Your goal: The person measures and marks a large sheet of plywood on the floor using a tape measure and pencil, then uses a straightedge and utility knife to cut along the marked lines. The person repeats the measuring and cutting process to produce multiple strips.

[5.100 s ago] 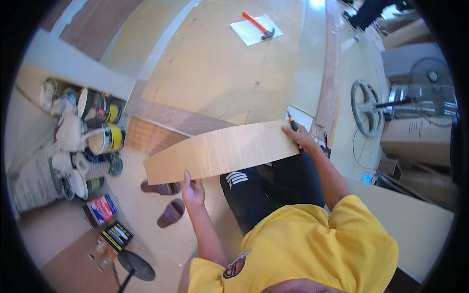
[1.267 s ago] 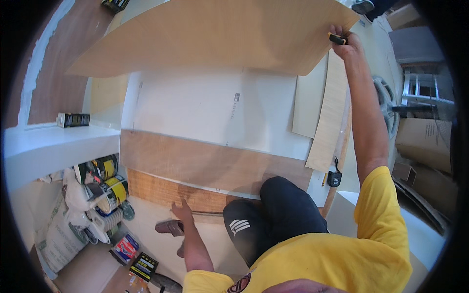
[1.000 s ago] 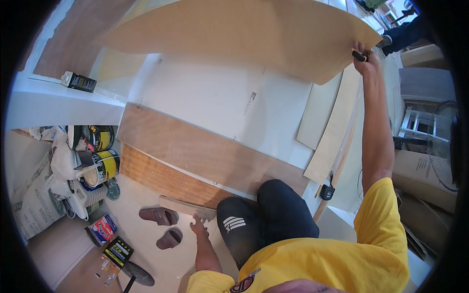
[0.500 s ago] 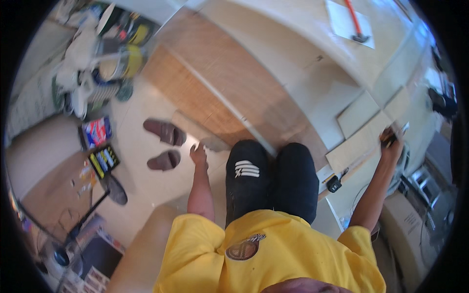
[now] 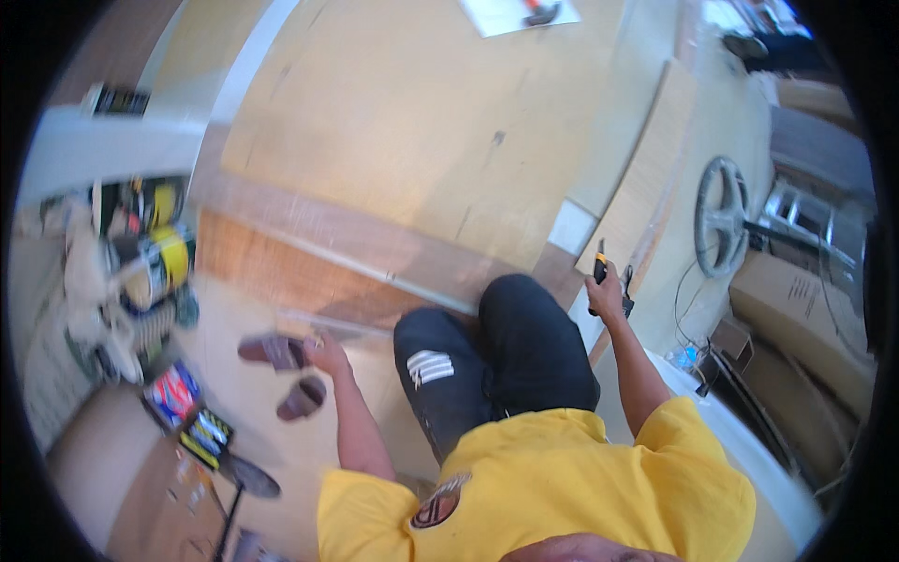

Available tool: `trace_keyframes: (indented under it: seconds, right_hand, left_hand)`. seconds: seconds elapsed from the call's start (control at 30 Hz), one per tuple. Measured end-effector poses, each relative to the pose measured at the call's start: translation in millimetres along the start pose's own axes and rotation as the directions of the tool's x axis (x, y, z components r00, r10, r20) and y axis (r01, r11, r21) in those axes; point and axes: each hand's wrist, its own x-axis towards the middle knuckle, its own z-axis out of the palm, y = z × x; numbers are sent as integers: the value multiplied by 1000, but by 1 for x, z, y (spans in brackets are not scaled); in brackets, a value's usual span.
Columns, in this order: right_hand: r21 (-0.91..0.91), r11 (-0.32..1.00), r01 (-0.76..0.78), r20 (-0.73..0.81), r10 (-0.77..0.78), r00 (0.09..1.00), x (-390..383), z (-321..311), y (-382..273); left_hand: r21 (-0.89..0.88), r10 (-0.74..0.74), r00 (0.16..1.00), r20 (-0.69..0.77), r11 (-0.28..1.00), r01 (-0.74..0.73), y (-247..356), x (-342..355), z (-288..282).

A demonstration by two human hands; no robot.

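Observation:
My right hand (image 5: 609,294) is closed around a yellow and black cutter knife (image 5: 600,265), whose upper end points away from me. It is over the near end of a long wooden plank (image 5: 646,164). Just beside that hand sits a black tape measure (image 5: 627,305), partly hidden. My left hand (image 5: 328,357) hangs low on the left, beside the brown sandals (image 5: 302,399) on the floor. Motion blurs its fingers, and I see nothing in it. My knees press up to the edge of a large pale board (image 5: 412,122) on a wooden base (image 5: 281,276).
A hammer (image 5: 541,13) rests on a white sheet (image 5: 487,17) at the far side. Left are buckets (image 5: 170,258) and a yellow-striped black box (image 5: 206,437). On the right stand a round grey spoked base (image 5: 723,217), cables and a cardboard box (image 5: 791,300). Another person's leg (image 5: 787,52) shows top right.
The view has swung to the right. My right hand has come from the far pale board pieces back toward my knees, knife in it. The left hand has moved closer to the sandals.

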Motion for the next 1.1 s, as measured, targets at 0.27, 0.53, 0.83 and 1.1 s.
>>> trace_keyframes:
  seconds: [0.27, 0.53, 0.83, 1.1]
  right_hand:
    - [39, 999, -22, -207, 29, 978, 135, 31, -7]
    - [-71, 974, 215, -285, -226, 931, 224, 11, -72]
    - [31, 899, 436, -307, -407, 860, 454, 18, -233]
    - [-184, 951, 249, -143, -276, 950, 584, 42, -318]
  left_hand:
    - [-129, 669, 720, 185, 742, -657, 243, -17, 75]
    - [80, 894, 424, 143, 416, -906, 471, 41, 182]
    - [315, 868, 489, 82, 443, -839, 563, 74, 252]
    - [361, 842, 518, 150, 441, -822, 562, 74, 248]
